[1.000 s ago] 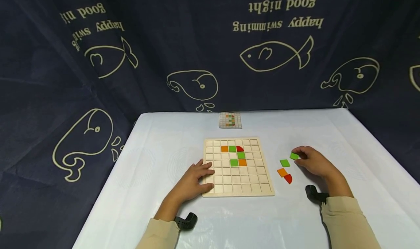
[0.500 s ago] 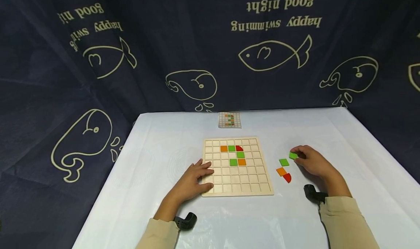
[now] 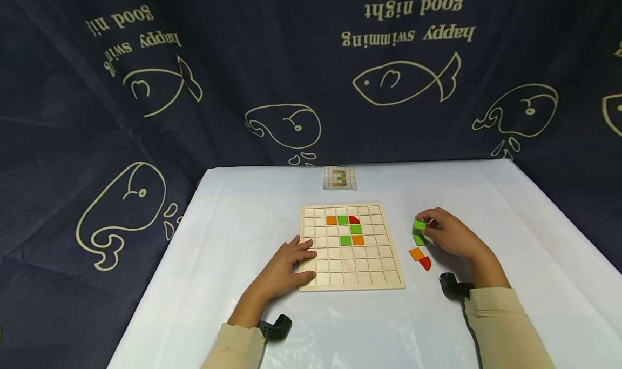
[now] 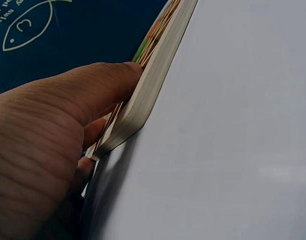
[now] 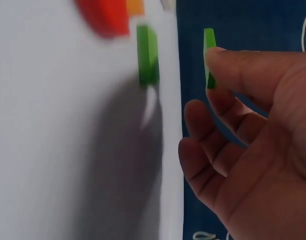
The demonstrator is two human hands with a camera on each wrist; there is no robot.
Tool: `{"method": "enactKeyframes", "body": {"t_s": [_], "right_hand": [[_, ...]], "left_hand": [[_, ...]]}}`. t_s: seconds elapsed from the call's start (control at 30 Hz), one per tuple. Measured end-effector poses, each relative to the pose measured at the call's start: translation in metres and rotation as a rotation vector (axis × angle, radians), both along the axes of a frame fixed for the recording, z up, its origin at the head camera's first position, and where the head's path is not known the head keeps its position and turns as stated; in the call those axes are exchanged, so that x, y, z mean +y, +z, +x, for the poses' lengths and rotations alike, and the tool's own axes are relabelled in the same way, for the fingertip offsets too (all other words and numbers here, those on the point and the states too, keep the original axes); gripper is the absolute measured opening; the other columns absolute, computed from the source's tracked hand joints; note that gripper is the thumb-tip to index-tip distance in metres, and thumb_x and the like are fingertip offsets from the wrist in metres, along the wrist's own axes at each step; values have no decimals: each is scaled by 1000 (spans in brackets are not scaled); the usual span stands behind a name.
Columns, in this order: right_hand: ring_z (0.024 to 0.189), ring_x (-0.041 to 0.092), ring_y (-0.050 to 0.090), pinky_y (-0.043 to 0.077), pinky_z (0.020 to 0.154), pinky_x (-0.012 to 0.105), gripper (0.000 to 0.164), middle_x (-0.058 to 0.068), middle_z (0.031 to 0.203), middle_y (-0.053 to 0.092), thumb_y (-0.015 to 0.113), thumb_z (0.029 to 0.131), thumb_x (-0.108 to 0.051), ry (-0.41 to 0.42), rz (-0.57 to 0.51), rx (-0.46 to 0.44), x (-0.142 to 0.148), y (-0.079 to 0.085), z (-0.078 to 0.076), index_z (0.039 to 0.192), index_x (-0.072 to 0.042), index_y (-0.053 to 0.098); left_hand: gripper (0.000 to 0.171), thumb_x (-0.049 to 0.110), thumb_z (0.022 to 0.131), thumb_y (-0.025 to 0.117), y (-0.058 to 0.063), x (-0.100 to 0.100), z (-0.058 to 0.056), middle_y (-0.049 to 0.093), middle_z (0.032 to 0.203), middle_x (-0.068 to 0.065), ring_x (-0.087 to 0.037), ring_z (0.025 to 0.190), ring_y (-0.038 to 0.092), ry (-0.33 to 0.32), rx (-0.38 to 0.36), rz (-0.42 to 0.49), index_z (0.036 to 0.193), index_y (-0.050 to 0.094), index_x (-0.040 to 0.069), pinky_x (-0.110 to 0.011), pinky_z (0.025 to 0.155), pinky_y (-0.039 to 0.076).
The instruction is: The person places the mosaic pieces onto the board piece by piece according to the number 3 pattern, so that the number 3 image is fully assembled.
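My right hand [image 3: 452, 234] pinches a green square tile [image 3: 419, 225] between thumb and fingertip, raised off the table in the right wrist view. Just below it lies another green tile [image 3: 419, 240], then an orange tile [image 3: 417, 254] and a red quarter-circle tile [image 3: 425, 263]. The wooden grid board [image 3: 369, 264] lies in the middle of the table, several orange, green and red tiles set in its upper cells. On its left edge rests my left hand [image 3: 281, 272], fingers spread; in the left wrist view its thumb [image 4: 113, 82] lies over the rim.
A small pattern card [image 3: 339, 178] lies at the table's far edge, behind the board. White cloth [image 3: 335, 326] covers the table. A dark curtain [image 3: 291, 61] with fish and whale drawings hangs behind and to the left.
My right hand has lifted the green tile and moved it left, over the loose green tile. My left hand and the board have stayed in place.
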State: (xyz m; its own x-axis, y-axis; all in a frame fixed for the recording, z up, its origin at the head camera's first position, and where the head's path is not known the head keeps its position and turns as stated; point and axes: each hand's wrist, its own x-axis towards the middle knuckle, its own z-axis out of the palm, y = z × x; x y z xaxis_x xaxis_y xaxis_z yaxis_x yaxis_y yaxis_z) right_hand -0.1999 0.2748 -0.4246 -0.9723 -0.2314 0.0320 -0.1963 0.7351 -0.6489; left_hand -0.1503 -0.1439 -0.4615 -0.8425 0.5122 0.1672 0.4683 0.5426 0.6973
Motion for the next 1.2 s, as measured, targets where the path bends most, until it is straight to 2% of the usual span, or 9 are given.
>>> {"method": "enactKeyframes", "body": {"t_s": [0.3,0.47,0.53,0.67,0.83,0.93,1.07,1.2], "right_hand": [[103,30,54,48,74,37,26,13,119,57,62,95,-4,73,-87,-42,-25,1,-5,121,-5,61],[99,29,54,50,68,36,26,13,116,57,63,94,-5,99,-127,-68,-39,1,-6,120,-7,62],[99,29,53,50,70,38,26,12,115,58,64,94,-5,114,-129,-71,-45,2,-6,120,-7,63],[103,27,54,45,84,42,25,9,115,59,66,93,-7,147,-109,-61,-55,3,-5,118,-9,64],[105,27,53,43,90,46,26,7,116,59,68,92,-7,192,-120,-84,-64,0,-4,118,-10,64],[105,26,52,42,91,45,27,5,115,59,68,92,-8,211,-131,-103,-69,-1,-4,118,-13,64],[100,24,50,43,85,41,27,4,112,58,67,93,-8,246,-155,-115,-75,-1,-2,118,-14,64],[94,24,48,43,80,38,26,6,109,57,66,93,-4,284,-187,-132,-82,-1,1,118,-10,63]], "left_hand": [[44,22,87,76,-4,-1,-1,50,147,-11,-38,145,27,4,-1,-3,127,67,5,-61,116,16],[44,22,87,76,-3,0,-2,50,147,-11,-37,146,27,5,1,-9,127,67,5,-61,116,16],[44,21,87,76,-3,0,-2,50,147,-11,-38,146,27,4,2,-8,127,67,5,-61,116,16],[44,20,87,76,-2,0,-2,50,147,-11,-38,146,26,3,-2,-11,127,67,5,-61,116,15],[44,20,86,77,-2,-1,-2,50,148,-11,-37,146,26,8,-12,-16,127,67,6,-60,117,14],[44,21,86,76,-2,-1,-2,50,147,-10,-37,146,26,11,-13,-17,127,68,6,-60,117,15],[45,20,86,76,-2,-1,-2,50,147,-12,-39,145,26,5,-11,-5,127,67,4,-62,116,15],[45,20,86,76,-2,-1,-3,50,147,-12,-39,146,26,1,-17,0,127,67,4,-62,116,14]]}}
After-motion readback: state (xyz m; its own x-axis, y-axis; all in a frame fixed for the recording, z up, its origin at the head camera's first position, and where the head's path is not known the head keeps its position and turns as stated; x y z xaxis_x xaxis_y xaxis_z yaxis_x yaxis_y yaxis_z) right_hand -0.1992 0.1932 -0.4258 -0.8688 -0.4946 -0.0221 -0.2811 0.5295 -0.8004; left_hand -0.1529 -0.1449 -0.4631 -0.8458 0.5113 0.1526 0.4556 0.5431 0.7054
